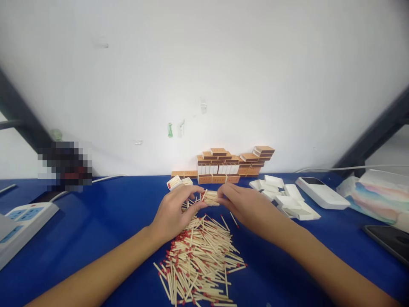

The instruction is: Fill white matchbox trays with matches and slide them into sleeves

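Note:
Between my two hands lies a small bundle of matches, red heads to the left and bare ends to the right. My left hand is closed round the head end, thumb and fingers on either side. At the bare ends, the bent fingers of my right hand pinch the bundle; its fingertips are partly hidden. A large loose pile of red-headed matches spreads over the blue table below my hands. Just behind my left hand sit white matchbox trays filled with matches.
Brown matchboxes are stacked against the wall. White trays lie heaped at right, beside a white device, a tissue pack and a dark phone. A power strip stands at left.

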`<control>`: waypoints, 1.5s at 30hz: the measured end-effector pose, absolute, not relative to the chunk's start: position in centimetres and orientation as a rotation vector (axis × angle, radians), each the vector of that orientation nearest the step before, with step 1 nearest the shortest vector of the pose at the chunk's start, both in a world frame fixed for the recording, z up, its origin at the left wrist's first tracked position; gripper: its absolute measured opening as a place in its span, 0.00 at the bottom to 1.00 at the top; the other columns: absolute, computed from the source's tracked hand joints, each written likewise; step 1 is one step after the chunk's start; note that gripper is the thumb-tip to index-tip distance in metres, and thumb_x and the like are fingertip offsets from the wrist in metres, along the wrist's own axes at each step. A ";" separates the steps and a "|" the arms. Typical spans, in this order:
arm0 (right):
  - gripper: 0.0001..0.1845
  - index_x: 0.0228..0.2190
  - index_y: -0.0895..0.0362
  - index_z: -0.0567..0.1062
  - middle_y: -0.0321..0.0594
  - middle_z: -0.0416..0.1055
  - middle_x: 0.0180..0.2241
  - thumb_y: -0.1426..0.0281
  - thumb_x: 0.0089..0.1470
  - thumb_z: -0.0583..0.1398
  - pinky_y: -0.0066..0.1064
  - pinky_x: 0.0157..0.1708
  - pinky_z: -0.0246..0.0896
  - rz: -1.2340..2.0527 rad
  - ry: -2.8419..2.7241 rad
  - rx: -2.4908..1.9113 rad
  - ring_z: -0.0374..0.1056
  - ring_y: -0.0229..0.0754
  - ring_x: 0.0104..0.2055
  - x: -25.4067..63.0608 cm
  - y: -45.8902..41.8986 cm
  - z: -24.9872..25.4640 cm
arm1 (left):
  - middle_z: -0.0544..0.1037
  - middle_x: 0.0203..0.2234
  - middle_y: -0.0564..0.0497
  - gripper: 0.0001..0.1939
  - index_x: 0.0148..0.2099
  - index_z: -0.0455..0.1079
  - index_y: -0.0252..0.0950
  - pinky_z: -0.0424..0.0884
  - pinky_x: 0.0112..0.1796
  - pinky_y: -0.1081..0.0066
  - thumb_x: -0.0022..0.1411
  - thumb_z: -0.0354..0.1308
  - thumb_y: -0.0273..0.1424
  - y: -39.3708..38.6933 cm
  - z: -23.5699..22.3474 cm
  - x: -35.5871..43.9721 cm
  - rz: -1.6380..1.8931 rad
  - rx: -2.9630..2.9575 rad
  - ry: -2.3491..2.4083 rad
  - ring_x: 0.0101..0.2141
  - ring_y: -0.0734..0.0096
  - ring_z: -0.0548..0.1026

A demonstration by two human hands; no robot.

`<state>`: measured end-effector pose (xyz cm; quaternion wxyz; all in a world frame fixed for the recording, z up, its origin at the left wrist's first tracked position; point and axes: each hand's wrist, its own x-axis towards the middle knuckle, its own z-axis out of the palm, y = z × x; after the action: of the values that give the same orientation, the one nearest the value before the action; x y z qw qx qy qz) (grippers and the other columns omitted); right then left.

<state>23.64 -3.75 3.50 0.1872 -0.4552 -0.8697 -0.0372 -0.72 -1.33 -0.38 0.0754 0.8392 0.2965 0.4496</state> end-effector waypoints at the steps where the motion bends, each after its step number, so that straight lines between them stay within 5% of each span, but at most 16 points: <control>1: 0.09 0.37 0.54 0.69 0.40 0.77 0.35 0.68 0.72 0.52 0.33 0.30 0.54 -0.089 -2.449 -1.281 0.71 0.42 0.32 23.6 -3.8 3.5 | 0.82 0.45 0.48 0.15 0.56 0.72 0.42 0.76 0.43 0.63 0.70 0.64 0.36 -1.3 -0.4 -0.7 1.351 2.517 0.873 0.39 0.66 0.78; 7: 0.10 0.40 0.54 0.71 0.41 0.77 0.37 0.67 0.72 0.51 0.34 0.33 0.58 -0.072 -2.440 -1.212 0.72 0.43 0.36 23.5 -3.8 3.2 | 0.82 0.49 0.47 0.08 0.51 0.74 0.41 0.74 0.54 0.59 0.71 0.63 0.32 -1.5 -0.3 -0.4 1.317 2.541 0.758 0.50 0.63 0.79; 13: 0.06 0.39 0.55 0.73 0.39 0.75 0.36 0.69 0.69 0.55 0.32 0.31 0.56 0.081 -2.397 -1.125 0.68 0.39 0.32 22.6 -4.6 3.1 | 0.83 0.40 0.50 0.10 0.50 0.76 0.41 0.75 0.38 0.66 0.67 0.67 0.34 -0.7 -0.5 -0.6 1.351 2.333 1.009 0.34 0.69 0.78; 17: 0.09 0.37 0.54 0.73 0.37 0.73 0.35 0.62 0.65 0.63 0.31 0.29 0.53 0.224 -2.532 -1.212 0.66 0.38 0.31 22.1 -5.3 3.3 | 0.81 0.31 0.53 0.07 0.45 0.78 0.40 0.72 0.32 0.69 0.66 0.67 0.35 0.0 -0.4 -0.7 1.357 2.191 1.165 0.29 0.70 0.76; 45: 0.07 0.34 0.56 0.71 0.36 0.71 0.38 0.70 0.65 0.63 0.31 0.33 0.55 0.443 -2.514 -1.429 0.67 0.38 0.35 22.1 -5.2 2.6 | 0.79 0.29 0.55 0.07 0.43 0.78 0.40 0.69 0.32 0.71 0.66 0.65 0.36 -0.6 -0.1 -0.4 1.229 2.210 1.161 0.28 0.73 0.74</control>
<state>22.08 -5.17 2.64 0.1081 -0.4856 -0.8543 0.1505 -0.40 -0.61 -0.10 0.1785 0.7816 0.4105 0.4344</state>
